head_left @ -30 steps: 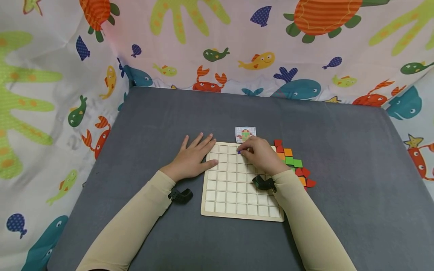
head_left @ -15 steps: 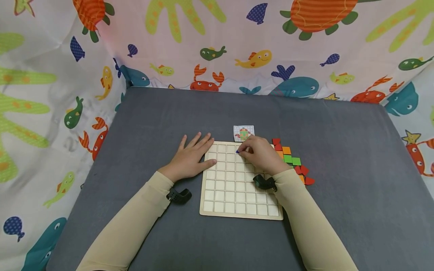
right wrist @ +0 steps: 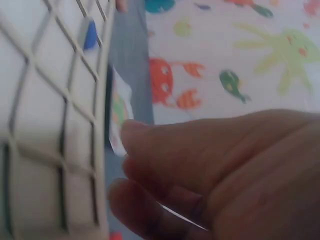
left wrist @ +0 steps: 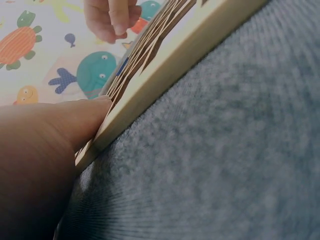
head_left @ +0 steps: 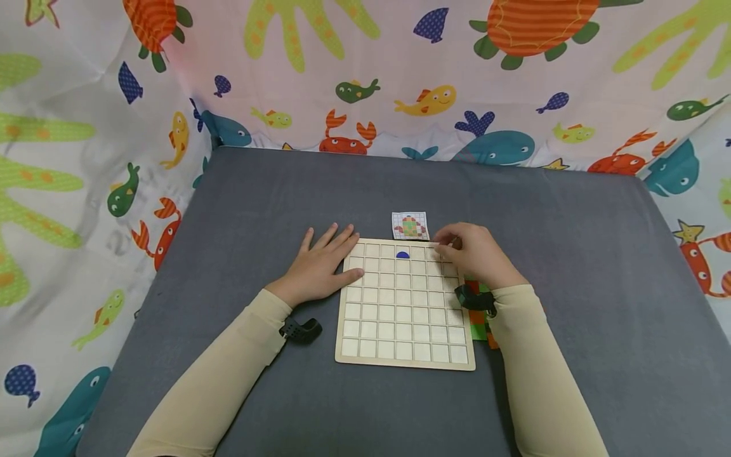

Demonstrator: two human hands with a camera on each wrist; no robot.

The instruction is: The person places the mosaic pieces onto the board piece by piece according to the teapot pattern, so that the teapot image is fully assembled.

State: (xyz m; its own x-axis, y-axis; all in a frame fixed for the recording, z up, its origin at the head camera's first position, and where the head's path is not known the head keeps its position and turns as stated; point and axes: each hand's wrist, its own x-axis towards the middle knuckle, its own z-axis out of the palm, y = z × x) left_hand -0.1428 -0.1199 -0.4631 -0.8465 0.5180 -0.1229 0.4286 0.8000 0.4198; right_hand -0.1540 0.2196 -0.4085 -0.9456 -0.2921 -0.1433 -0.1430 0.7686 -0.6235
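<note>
Blue half-circle [head_left: 402,255] is down, right hand [head_left: 476,255] is off it
In the earlier frame that hand pinches it; now the piece sits alone in the top row of the board [head_left: 403,315], at 12 o'clock, so I'd call it placed. The right hand's over at 1 o'clock, loosely bent, narrow gap, nothing visible in it, blocking some coloured tiles [head_left: 477,315] at 3. Left hand [head_left: 316,270] stays spread wide at 10 o'clock.
</note>
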